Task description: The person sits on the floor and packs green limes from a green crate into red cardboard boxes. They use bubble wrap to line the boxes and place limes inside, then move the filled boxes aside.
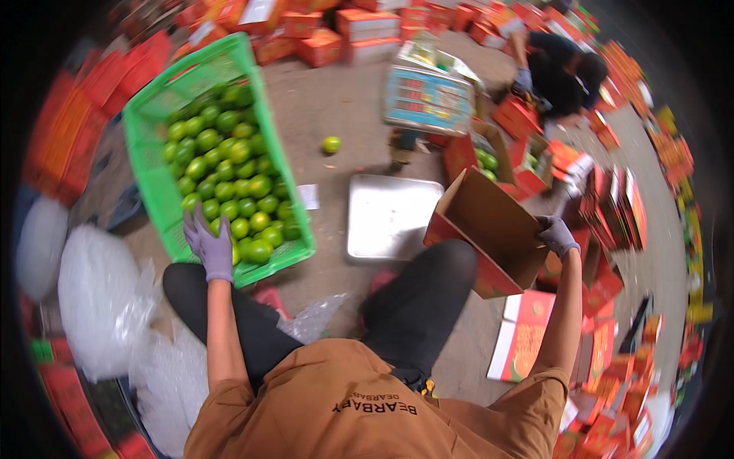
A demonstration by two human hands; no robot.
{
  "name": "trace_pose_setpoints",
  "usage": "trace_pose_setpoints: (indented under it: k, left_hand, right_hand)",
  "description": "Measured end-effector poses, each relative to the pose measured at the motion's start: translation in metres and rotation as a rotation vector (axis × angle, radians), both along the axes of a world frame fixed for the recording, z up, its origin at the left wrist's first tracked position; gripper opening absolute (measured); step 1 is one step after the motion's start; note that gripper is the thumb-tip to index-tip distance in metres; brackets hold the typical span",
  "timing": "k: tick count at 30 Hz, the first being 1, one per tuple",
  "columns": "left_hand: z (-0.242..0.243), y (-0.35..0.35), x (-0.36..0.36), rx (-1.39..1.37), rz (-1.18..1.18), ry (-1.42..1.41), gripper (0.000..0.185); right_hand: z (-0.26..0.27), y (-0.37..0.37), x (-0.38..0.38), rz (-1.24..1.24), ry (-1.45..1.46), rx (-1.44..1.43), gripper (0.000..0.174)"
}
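Observation:
My left hand (209, 241), in a purple glove, rests at the near end of a green plastic crate (136, 143), its spread fingers over the green citrus fruits (225, 171) heaped inside. I cannot tell whether it touches a fruit. In my gloved right hand (555, 234) is the rim of an empty red cardboard box (486, 229), tilted, its open top towards me. The box is beside my knee, at the right edge of the metal pan (393, 217) of a weighing scale. Behind the pan stands the scale's blue display (427, 100).
A single fruit (331, 144) lies on the floor. Open boxes of fruit (486, 163) stand right of the display; a co-worker (559, 74) crouches beyond. Flattened cartons (616, 206) lie at right. Plastic bags (103, 298) lie at left, and red boxes (367, 28) line the back.

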State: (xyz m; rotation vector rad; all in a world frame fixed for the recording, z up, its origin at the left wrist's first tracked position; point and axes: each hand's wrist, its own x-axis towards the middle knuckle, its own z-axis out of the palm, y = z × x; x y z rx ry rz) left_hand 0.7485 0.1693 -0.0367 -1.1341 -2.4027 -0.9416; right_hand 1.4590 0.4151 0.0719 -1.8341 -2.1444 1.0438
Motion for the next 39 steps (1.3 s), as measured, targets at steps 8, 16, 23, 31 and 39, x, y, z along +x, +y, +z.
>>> trace_pose_setpoints:
  k: [8,16,23,31,39]
  left_hand:
    - [0.081,-0.209,-0.115,0.046,0.488,0.17,0.07]
    - [-0.119,-0.419,-0.07,-0.452,0.991,-0.951,0.108]
    - [-0.16,-0.391,-0.082,-0.867,0.717,-0.92,0.054]
    - [0.084,-0.251,-0.082,0.279,-0.056,-0.475,0.034]
    - [0.17,-0.034,0.107,0.408,-1.108,-1.267,0.038]
  right_hand:
    - [-0.134,0.122,-0.168,0.359,0.187,-0.232,0.054]
    - [-0.102,0.097,-0.271,0.564,-0.281,0.45,0.06]
    - [0.003,-0.028,-0.402,0.792,0.051,0.593,0.054]
    - [0.026,-0.157,-0.443,0.652,0.45,-0.042,0.045]
    - [0.037,-0.21,-0.457,0.193,1.267,-0.335,0.061]
